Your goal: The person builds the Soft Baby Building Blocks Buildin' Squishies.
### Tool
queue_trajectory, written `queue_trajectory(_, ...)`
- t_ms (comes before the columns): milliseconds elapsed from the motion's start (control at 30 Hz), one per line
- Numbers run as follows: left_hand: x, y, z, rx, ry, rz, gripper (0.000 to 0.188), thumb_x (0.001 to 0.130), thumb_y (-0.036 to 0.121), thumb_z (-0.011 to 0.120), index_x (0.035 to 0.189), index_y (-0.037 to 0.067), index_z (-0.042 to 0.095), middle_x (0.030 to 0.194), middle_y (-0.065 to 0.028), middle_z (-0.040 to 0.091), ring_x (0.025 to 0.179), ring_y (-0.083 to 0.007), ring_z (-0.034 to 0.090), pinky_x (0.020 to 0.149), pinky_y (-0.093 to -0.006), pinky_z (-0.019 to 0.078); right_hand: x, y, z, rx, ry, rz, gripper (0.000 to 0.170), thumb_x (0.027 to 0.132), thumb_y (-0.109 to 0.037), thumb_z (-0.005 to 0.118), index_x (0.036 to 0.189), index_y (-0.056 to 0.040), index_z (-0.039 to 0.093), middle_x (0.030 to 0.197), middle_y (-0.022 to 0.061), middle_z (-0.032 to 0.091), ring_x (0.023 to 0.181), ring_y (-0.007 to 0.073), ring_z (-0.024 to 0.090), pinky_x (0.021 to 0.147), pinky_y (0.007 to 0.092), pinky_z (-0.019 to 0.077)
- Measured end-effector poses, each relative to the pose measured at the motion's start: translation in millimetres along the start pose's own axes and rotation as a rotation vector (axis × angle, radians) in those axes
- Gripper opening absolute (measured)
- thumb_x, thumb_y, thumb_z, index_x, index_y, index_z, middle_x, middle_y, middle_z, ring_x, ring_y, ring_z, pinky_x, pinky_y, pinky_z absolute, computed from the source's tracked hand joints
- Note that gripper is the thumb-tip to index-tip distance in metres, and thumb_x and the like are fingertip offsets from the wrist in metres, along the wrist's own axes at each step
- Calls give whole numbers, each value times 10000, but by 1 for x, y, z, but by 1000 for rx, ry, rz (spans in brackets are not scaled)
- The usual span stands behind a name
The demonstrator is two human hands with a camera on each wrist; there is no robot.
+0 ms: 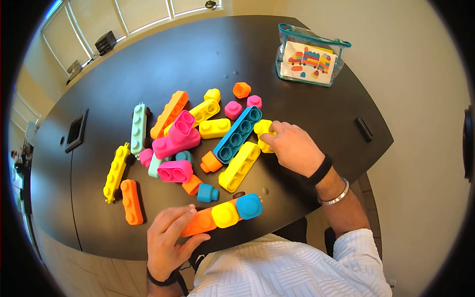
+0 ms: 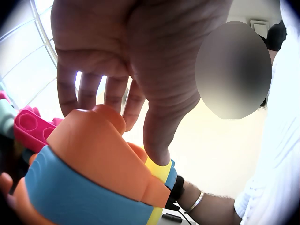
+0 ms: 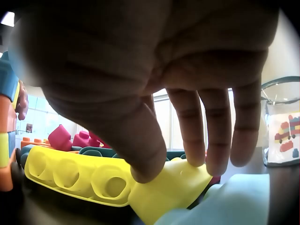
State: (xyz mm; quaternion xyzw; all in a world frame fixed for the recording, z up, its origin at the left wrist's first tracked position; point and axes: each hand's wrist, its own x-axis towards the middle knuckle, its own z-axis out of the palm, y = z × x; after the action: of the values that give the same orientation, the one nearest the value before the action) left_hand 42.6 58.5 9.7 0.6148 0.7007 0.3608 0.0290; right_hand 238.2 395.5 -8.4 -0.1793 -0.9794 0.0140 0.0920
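While the left hand [image 1: 170, 240] clasps a built-up block stack [image 1: 225, 216] between thumb and fingers at the lower centre of the frame, the right hand [image 1: 297, 147] pinches a rounded yellow block [image 1: 261, 129] just right of centre. Picking the next piece appears to be the step underway; the following move likely calls for lifting it clear, lining it up and pressing it home against the steadied stack. Smooth, matte, seemingly plastic shapes surround it, among them a teal bar [image 1: 239, 133] with round sockets, below a transparent zip pouch [image 1: 289, 79] at upper right
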Motion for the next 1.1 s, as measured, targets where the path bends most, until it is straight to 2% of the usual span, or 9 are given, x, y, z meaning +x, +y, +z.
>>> queue_trajectory(233,-6,0,-5,17,80,4,563,760,294,1040,1202,35,808,1206,-123,824,1041,-336,788,871,-416,631,2,-10,-2,-59,69,-14,307,903,-216,897,1155,-88,776,1242,130,675,1107,313,693,965,442,580)
queue_trajectory(467,-5,3,-9,28,95,15,546,772,259,1040,1212,37,805,1187,-128,826,1027,-338,789,859,-411,633,8,2,3,-14,34,17,383,819,-98,859,1170,-31,724,1308,161,667,1098,356,696,956,460,602)
queue_trajectory(600,-8,-2,-13,37,139,6,537,774,260,1043,1205,44,808,1164,-140,824,1021,-340,790,856,-408,633,0,-14,-41,108,347,-50,351,814,-25,778,1161,-39,726,1224,167,673,1054,364,697,927,461,621)
queue_trajectory(733,-14,-1,-10,-55,267,20,774,767,368,1067,1399,87,720,1323,-191,771,1139,-359,773,880,-438,644,-19,-54,-76,419,456,-328,578,784,19,800,1358,-18,751,1296,179,694,1114,370,735,909,449,650)
queue_trajectory(900,-17,9,0,-155,345,223,1085,771,489,1066,1654,236,487,1554,-213,626,1304,-422,714,962,-521,639,-29,-116,-67,687,442,-715,353,931,-76,768,1272,17,777,1292,179,686,1165,362,729,951,461,648)
queue_trajectory(933,-9,19,2,-164,386,276,857,815,425,1052,1519,189,624,1445,-202,711,1224,-397,759,923,-491,650,-30,-127,-58,736,454,-760,349,957,-107,746,1281,24,761,1295,188,685,1187,368,723,963,463,645)
queue_trajectory(1000,-9,18,-11,-130,141,301,597,833,349,1039,1305,138,739,1289,-186,792,1087,-373,803,872,-455,656,-30,-137,-47,781,467,-798,351,983,-139,725,1289,32,746,1298,198,683,1209,375,716,976,466,642)
queue_trajectory(1067,-9,15,-13,-90,171,250,544,819,339,1041,1223,112,756,1233,-182,809,1038,-365,810,856,-437,655,-28,-139,-39,738,485,-759,391,988,-134,714,1339,37,697,1303,205,680,1251,380,702,1025,481,626)
queue_trajectory(1100,-9,13,-15,-45,203,197,496,804,330,1044,1141,87,772,1177,-178,827,989,-356,818,840,-420,655,-29,-132,-36,672,429,-722,398,998,-190,797,1366,-48,743,1379,199,691,1245,384,733,1027,488,638)
